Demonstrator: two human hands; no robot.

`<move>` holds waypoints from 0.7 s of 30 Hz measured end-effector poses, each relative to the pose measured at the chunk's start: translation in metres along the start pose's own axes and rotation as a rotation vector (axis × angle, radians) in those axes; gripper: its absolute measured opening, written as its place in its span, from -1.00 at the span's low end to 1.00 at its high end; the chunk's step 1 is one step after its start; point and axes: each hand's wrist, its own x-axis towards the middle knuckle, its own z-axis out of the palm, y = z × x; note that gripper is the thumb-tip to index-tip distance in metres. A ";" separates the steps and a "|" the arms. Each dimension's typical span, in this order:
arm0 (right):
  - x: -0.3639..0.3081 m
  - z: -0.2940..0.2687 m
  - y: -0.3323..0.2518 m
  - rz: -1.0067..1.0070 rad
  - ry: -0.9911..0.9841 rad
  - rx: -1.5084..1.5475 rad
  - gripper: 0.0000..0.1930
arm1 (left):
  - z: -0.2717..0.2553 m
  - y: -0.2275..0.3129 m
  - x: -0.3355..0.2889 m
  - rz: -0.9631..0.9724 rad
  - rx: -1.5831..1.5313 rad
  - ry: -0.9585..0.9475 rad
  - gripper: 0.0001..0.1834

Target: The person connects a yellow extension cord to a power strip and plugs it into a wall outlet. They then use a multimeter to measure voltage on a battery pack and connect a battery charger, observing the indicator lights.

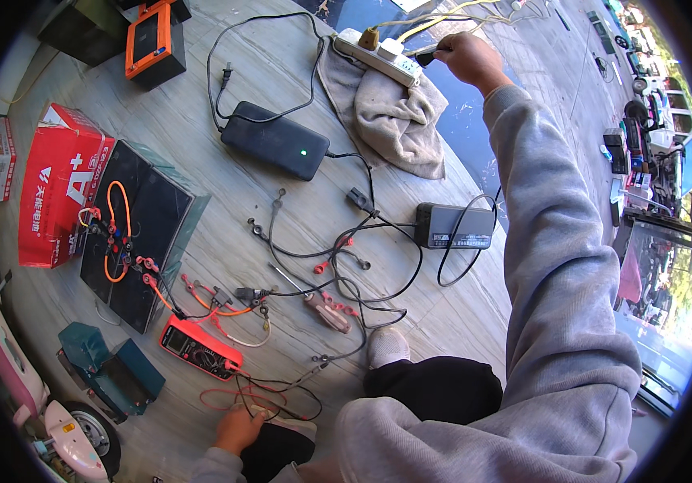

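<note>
At the end of the white power strip (378,58), my right hand (471,59) pinches a black plug (426,58). Low in the view, beside my shoe, my left hand (237,430) is closed where the thin red and black test leads (286,392) run to its fingers. These leads come from a red multimeter (200,348) on the floor. A black charger (275,140) with a lit green light lies below the strip. Another dark charger (454,226) sits nearer my right arm, its cord looped over it. A screwdriver (328,311) lies among black cables.
At left stand a dark battery pack (138,233) with orange wires and a red carton (60,185). Teal open cases (113,370) lie near a pink scooter (72,439). A grey cloth (394,121) sits under the strip. An orange-and-black box (155,47) stands farther back.
</note>
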 end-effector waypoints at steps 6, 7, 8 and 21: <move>0.013 0.011 -0.011 -0.110 0.024 -0.059 -0.80 | -0.004 -0.002 0.004 -0.043 0.038 0.005 -0.49; 0.013 0.011 -0.012 -0.142 0.044 -0.059 -0.82 | -0.003 -0.002 0.004 -0.015 0.059 0.031 -0.51; 0.014 0.011 -0.013 -0.151 0.043 -0.070 -0.82 | -0.002 -0.001 0.004 -0.023 0.029 0.028 -0.51; 0.015 0.021 -0.029 -0.221 -0.041 -0.194 -0.80 | -0.013 0.000 0.005 -0.027 -0.035 -0.075 -0.51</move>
